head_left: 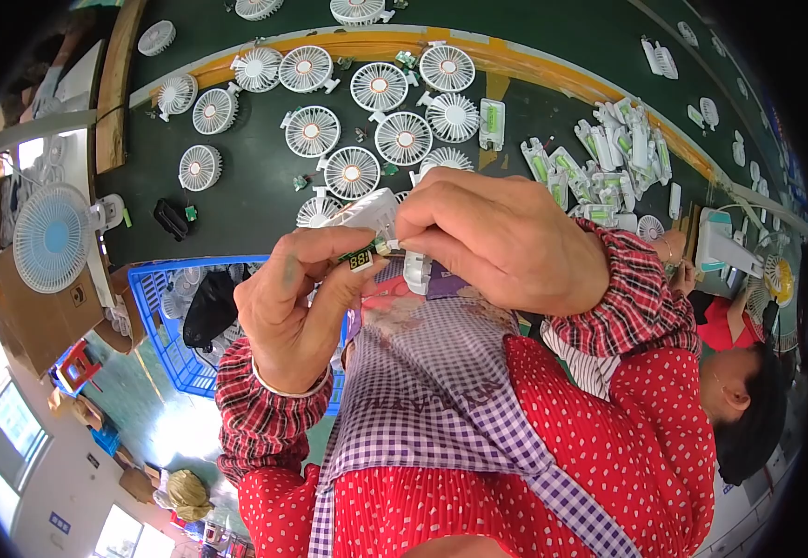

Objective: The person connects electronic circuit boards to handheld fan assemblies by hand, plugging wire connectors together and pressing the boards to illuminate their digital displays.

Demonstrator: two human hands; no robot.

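My left hand (301, 298) is closed, its thumb and forefinger pinching a small circuit board (360, 261) with a lit digit display. Beside it my right hand (506, 242) is also closed, the fingertips pressed together at a small white plug (393, 245) that meets the board's edge. Whether the plug is seated cannot be made out. Under the right fingers shows a white plastic fan part (417, 273). A white fan housing (368, 212) sits just beyond both hands, partly hidden by them.
Several white round fan heads (352, 173) lie on the dark green table (246, 205). White handles with green cells (622, 153) are heaped at the right. A blue crate (173, 358) stands at the near left, below a white fan (53, 237). Another person (734, 391) sits at the right.
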